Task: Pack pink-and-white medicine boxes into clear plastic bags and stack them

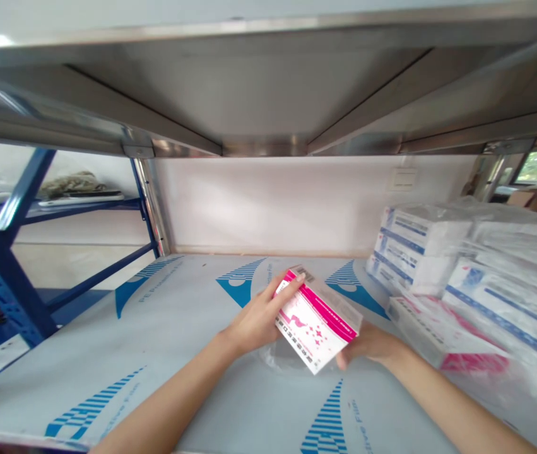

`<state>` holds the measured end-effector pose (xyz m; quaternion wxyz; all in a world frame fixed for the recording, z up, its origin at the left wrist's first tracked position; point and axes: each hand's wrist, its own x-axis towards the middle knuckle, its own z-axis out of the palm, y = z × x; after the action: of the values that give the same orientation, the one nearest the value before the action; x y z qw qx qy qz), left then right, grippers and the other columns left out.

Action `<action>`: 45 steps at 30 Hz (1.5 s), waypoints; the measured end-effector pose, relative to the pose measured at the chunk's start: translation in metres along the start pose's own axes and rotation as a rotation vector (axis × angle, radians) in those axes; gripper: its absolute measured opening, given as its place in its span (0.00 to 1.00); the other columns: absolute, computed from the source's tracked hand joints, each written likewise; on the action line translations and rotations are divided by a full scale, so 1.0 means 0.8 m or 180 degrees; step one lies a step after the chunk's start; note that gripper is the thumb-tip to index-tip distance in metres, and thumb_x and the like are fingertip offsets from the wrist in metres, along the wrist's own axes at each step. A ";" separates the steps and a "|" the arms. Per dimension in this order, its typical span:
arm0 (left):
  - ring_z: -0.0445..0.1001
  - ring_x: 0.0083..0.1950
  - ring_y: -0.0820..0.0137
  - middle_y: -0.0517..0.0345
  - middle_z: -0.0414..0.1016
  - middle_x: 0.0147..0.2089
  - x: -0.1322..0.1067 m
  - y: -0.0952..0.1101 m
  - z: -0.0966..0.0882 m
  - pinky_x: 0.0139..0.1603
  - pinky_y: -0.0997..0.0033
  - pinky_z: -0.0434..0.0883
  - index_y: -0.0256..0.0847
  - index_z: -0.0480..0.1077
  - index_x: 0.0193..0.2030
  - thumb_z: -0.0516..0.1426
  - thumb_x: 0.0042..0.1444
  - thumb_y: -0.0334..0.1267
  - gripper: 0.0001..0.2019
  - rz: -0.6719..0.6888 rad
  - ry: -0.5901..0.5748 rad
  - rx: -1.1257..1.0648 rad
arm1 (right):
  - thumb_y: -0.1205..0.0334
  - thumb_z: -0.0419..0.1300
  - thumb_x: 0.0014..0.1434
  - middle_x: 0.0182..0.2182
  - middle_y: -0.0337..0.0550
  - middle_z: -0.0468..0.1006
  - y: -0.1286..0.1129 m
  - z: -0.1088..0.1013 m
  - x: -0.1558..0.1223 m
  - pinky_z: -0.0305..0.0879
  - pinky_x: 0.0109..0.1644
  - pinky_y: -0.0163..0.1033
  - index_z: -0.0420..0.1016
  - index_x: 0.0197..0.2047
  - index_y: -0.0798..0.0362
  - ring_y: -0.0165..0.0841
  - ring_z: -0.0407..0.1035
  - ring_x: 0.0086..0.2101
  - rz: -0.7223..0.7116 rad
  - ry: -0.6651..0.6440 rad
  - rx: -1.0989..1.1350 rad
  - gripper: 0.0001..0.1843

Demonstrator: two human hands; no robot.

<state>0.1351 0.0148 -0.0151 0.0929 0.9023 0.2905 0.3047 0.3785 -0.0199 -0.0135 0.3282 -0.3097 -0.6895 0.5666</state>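
Note:
A white-and-pink printed carton point(315, 321) is tilted in the air over the film-covered shelf point(192, 353). My left hand point(261, 315) grips its left end, with a finger laid across the top edge. My right hand point(363, 343) is at the carton's lower right corner, its fingers partly hidden behind the box. Something like clear plastic shows faintly beneath the carton. To the right, another white-and-pink carton point(443, 331) lies in clear plastic wrap on the shelf.
White-and-blue boxes point(401, 246) are stacked at the back right, with more plastic-wrapped boxes point(509, 309) in front. A metal shelf point(259, 94) hangs low overhead. A blue rack post point(7, 271) stands at the left. A white wall point(268, 208) closes the back.

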 end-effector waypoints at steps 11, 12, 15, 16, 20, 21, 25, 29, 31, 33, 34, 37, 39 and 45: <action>0.47 0.75 0.47 0.49 0.46 0.76 0.008 0.054 -0.052 0.69 0.41 0.58 0.55 0.51 0.73 0.63 0.58 0.44 0.38 0.0264 0.0920 0.1025 | 0.40 0.71 0.47 0.59 0.51 0.70 -0.050 0.021 0.047 0.72 0.56 0.52 0.58 0.62 0.40 0.49 0.70 0.56 -0.1600 0.1685 -0.0457 0.44; 0.46 0.76 0.48 0.49 0.47 0.76 0.000 0.062 -0.061 0.70 0.42 0.58 0.55 0.49 0.73 0.64 0.57 0.46 0.41 0.0283 0.0837 0.0956 | 0.41 0.71 0.48 0.56 0.49 0.72 -0.059 0.029 0.055 0.73 0.53 0.50 0.59 0.60 0.41 0.48 0.72 0.53 -0.1629 0.1806 -0.0577 0.41; 0.50 0.75 0.49 0.46 0.50 0.75 -0.030 0.071 -0.089 0.69 0.46 0.61 0.52 0.39 0.76 0.67 0.51 0.47 0.53 0.0005 0.0739 0.0625 | 0.45 0.69 0.53 0.46 0.45 0.78 -0.084 0.067 0.087 0.75 0.45 0.47 0.61 0.55 0.43 0.44 0.76 0.44 -0.1529 0.2026 -0.0895 0.32; 0.55 0.73 0.48 0.45 0.54 0.74 -0.041 0.068 -0.099 0.67 0.47 0.64 0.53 0.38 0.76 0.68 0.51 0.46 0.54 -0.0207 0.0809 0.0515 | 0.45 0.68 0.54 0.43 0.44 0.78 -0.089 0.083 0.100 0.75 0.44 0.46 0.62 0.54 0.43 0.43 0.77 0.42 -0.1442 0.1976 -0.1037 0.30; 0.75 0.58 0.50 0.46 0.70 0.63 -0.093 0.019 -0.127 0.55 0.51 0.73 0.54 0.43 0.75 0.70 0.47 0.43 0.54 -0.1084 0.1070 0.0340 | 0.47 0.68 0.53 0.31 0.37 0.78 -0.083 0.144 0.160 0.75 0.40 0.48 0.58 0.58 0.45 0.42 0.77 0.31 -0.0806 0.1381 -0.1786 0.35; 0.76 0.55 0.52 0.47 0.72 0.59 -0.106 0.002 -0.132 0.54 0.53 0.73 0.52 0.45 0.75 0.71 0.46 0.43 0.54 -0.1231 0.1080 0.0318 | 0.49 0.68 0.53 0.29 0.36 0.79 -0.075 0.156 0.176 0.75 0.40 0.48 0.57 0.59 0.46 0.41 0.78 0.31 -0.0708 0.1157 -0.1840 0.35; 0.81 0.46 0.60 0.56 0.80 0.49 -0.152 -0.064 -0.146 0.52 0.62 0.73 0.49 0.49 0.73 0.68 0.48 0.42 0.48 -0.1573 0.1140 0.0004 | 0.60 0.68 0.54 0.47 0.41 0.81 -0.032 0.195 0.240 0.75 0.48 0.44 0.57 0.63 0.43 0.38 0.78 0.44 -0.0928 0.0346 -0.1534 0.37; 0.81 0.45 0.58 0.55 0.80 0.46 -0.180 -0.118 -0.166 0.49 0.60 0.74 0.45 0.51 0.69 0.68 0.46 0.40 0.46 -0.1785 0.1124 0.0281 | 0.63 0.65 0.57 0.48 0.44 0.82 -0.001 0.236 0.300 0.74 0.50 0.44 0.57 0.67 0.43 0.37 0.79 0.44 -0.0968 0.0589 -0.1545 0.37; 0.80 0.44 0.55 0.53 0.80 0.43 -0.192 -0.144 -0.178 0.48 0.57 0.74 0.42 0.50 0.69 0.68 0.44 0.39 0.46 -0.1997 0.1141 0.0409 | 0.62 0.66 0.56 0.47 0.44 0.82 0.009 0.257 0.329 0.74 0.50 0.44 0.54 0.69 0.44 0.38 0.80 0.42 -0.0835 0.0791 -0.1613 0.41; 0.80 0.43 0.53 0.52 0.80 0.42 -0.204 -0.170 -0.189 0.46 0.56 0.74 0.41 0.50 0.68 0.68 0.43 0.40 0.48 -0.2167 0.1178 0.0461 | 0.59 0.68 0.55 0.48 0.46 0.82 0.018 0.275 0.355 0.73 0.51 0.44 0.49 0.72 0.47 0.38 0.79 0.44 -0.0614 0.0939 -0.1785 0.47; 0.80 0.43 0.53 0.51 0.80 0.43 -0.209 -0.182 -0.194 0.46 0.57 0.75 0.41 0.50 0.69 0.69 0.43 0.41 0.48 -0.2218 0.1190 0.0474 | 0.57 0.68 0.55 0.49 0.48 0.82 0.023 0.283 0.368 0.73 0.52 0.44 0.48 0.72 0.49 0.39 0.79 0.45 -0.0497 0.0977 -0.1911 0.48; 0.80 0.47 0.53 0.50 0.80 0.47 -0.223 -0.211 -0.201 0.46 0.60 0.74 0.44 0.47 0.71 0.67 0.45 0.42 0.49 -0.2306 0.1269 0.0514 | 0.52 0.65 0.59 0.50 0.50 0.82 0.037 0.298 0.400 0.71 0.54 0.44 0.60 0.68 0.53 0.41 0.77 0.49 -0.0277 0.0959 -0.2274 0.38; 0.80 0.47 0.53 0.49 0.80 0.46 -0.228 -0.224 -0.200 0.45 0.61 0.74 0.42 0.42 0.74 0.66 0.47 0.42 0.51 -0.2462 0.1376 0.0622 | 0.50 0.61 0.63 0.50 0.49 0.82 0.045 0.305 0.413 0.69 0.55 0.44 0.71 0.60 0.50 0.43 0.76 0.51 -0.0292 0.0878 -0.2426 0.25; 0.79 0.49 0.51 0.45 0.81 0.46 -0.229 -0.237 -0.190 0.48 0.61 0.74 0.34 0.35 0.76 0.64 0.50 0.41 0.54 -0.2643 0.1386 0.0913 | 0.47 0.55 0.67 0.47 0.52 0.83 0.053 0.313 0.417 0.64 0.56 0.46 0.80 0.50 0.50 0.47 0.74 0.52 -0.0334 0.0814 -0.2920 0.20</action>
<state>-0.1637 0.0615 -0.0498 0.0184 0.6293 0.6774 0.3804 -0.0182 0.1093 -0.0566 0.2681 -0.4546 -0.8371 0.1438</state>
